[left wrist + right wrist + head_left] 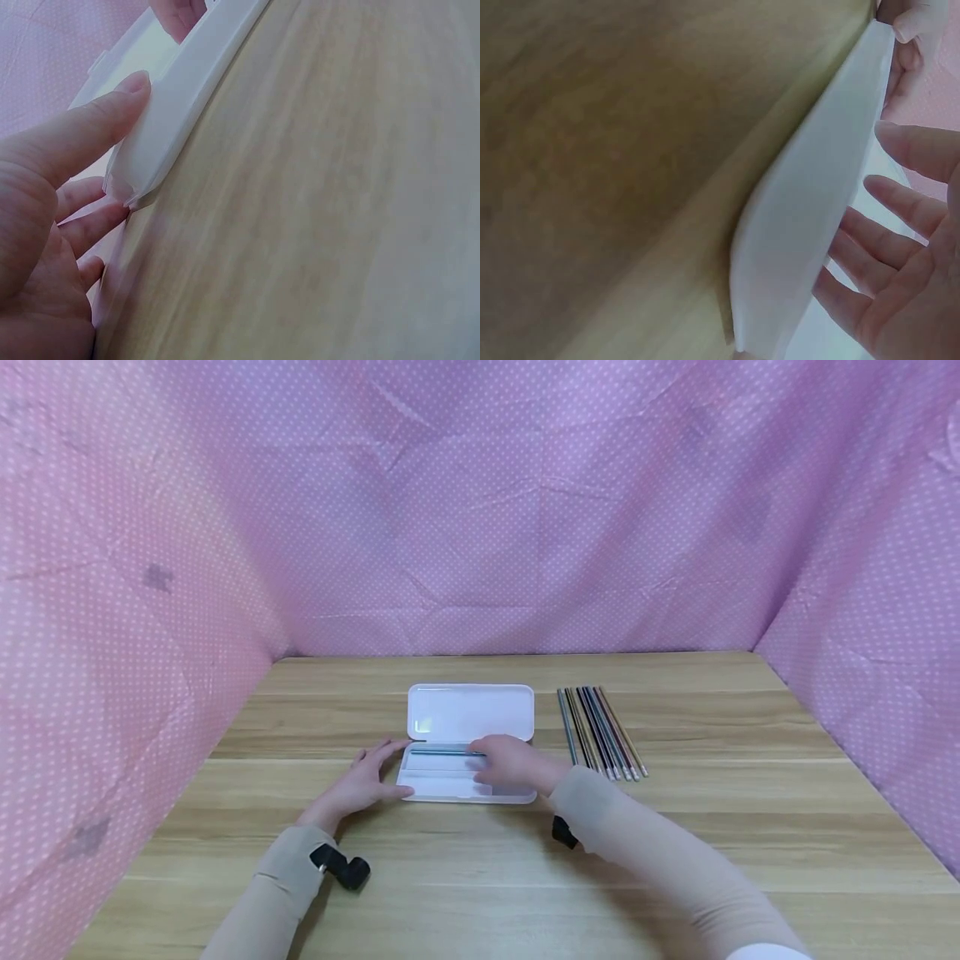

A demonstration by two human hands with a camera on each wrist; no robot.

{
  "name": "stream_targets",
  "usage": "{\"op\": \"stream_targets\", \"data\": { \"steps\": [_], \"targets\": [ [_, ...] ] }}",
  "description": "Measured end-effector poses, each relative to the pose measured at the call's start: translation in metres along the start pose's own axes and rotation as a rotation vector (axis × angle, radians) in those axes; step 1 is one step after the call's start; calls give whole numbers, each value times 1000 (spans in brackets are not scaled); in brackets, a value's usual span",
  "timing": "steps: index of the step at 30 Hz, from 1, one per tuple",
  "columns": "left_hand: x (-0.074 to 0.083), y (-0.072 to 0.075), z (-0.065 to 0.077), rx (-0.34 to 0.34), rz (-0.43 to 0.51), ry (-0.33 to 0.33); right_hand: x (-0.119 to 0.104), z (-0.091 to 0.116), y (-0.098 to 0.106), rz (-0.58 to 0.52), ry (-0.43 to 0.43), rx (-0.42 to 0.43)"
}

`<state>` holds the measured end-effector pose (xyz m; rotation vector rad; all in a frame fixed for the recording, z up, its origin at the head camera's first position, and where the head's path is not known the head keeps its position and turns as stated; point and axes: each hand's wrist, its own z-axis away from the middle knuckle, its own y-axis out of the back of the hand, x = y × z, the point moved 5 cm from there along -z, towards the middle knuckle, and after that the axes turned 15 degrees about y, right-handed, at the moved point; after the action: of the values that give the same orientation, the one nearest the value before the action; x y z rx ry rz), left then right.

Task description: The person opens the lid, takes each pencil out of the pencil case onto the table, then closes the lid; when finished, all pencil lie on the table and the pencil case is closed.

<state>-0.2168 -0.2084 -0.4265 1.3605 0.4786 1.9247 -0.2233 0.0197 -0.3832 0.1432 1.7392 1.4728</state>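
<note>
A white plastic pencil case (pixel 442 788) lies with its lid (pixel 471 712) folded back, away from me. One bluish pencil (pixel 441 752) lies lengthwise in its rear part, partly covered by my right hand (pixel 517 765). That hand is over the case's right half; in the right wrist view its fingers (pixel 877 244) are spread, with nothing visible between them. At the left end, my left hand (pixel 362 783) holds the case, thumb at the front corner and fingers by the end wall. A row of several pencils (pixel 600 735) lies on the table to the right.
The wood-grain table (pixel 465 885) extends around the case on all sides. Pink dotted cloth (pixel 480 527) hangs behind the table and along both sides. Each wrist carries a small black camera, such as the left one (pixel 341 866).
</note>
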Motion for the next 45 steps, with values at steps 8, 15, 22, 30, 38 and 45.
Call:
{"op": "stream_targets", "data": {
  "steps": [8, 15, 22, 30, 38, 45],
  "targets": [
    [-1, -1, -1, 4, -6, -5, 4, -2, 0, 5, -2, 6],
    [1, 0, -2, 9, -8, -13, 11, -6, 0, -62, -7, -32],
    [0, 1, -1, 0, -5, -4, 12, -11, -3, -77, -8, -91],
    [1, 1, -1, 7, -11, -25, 13, -11, -2, -111, 0, -53],
    [3, 1, 0, 11, -13, -36, 13, -10, 1, -155, 14, -17],
    [3, 0, 1, 4, -7, -41, 12, -9, 6, -211, 70, 29]
  ]
}}
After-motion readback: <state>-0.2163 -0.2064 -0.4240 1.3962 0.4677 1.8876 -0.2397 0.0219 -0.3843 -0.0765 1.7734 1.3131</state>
